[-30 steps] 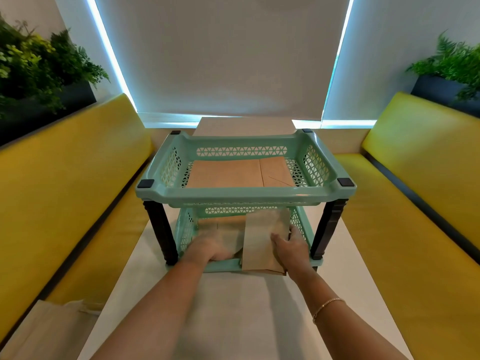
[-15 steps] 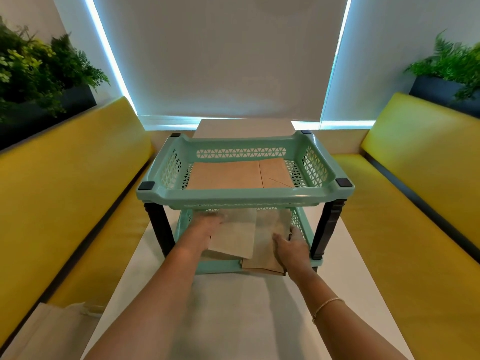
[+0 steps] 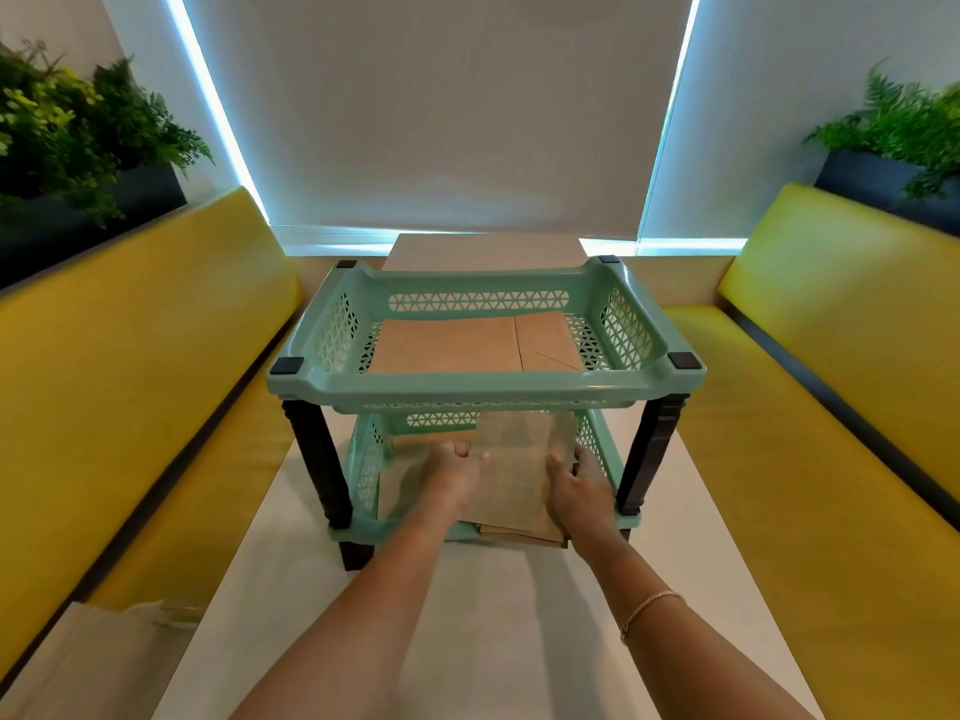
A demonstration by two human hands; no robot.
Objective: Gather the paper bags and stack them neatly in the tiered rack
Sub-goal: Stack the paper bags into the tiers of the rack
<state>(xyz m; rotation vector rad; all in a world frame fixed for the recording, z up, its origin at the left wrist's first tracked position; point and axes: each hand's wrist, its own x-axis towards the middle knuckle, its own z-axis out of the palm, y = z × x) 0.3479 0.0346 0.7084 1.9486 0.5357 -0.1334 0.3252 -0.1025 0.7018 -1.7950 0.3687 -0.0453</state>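
- In the lower tier of the tiered rack (image 3: pixel 485 379), toward its 6 o'clock edge: stack of paper bags (image 3: pixel 514 480), near ends overhanging the front rim.
- Left hand (image 3: pixel 454 472): at the stack's 9 o'clock side, fingers curled onto the top bag.
- Right hand (image 3: pixel 579 488): at 3 o'clock, fingers wrapped round the stack's edge.
- Upper tier: flat paper bags (image 3: pixel 467 345), lying level.
- Table (image 3: pixel 311 589): white, bears the rack.
- Yellow benches (image 3: pixel 130 366): at 9 and 3 o'clock.

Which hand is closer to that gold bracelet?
The right. The bracelet sits on the right wrist, just behind the right hand. The left hand is across the paper bag.
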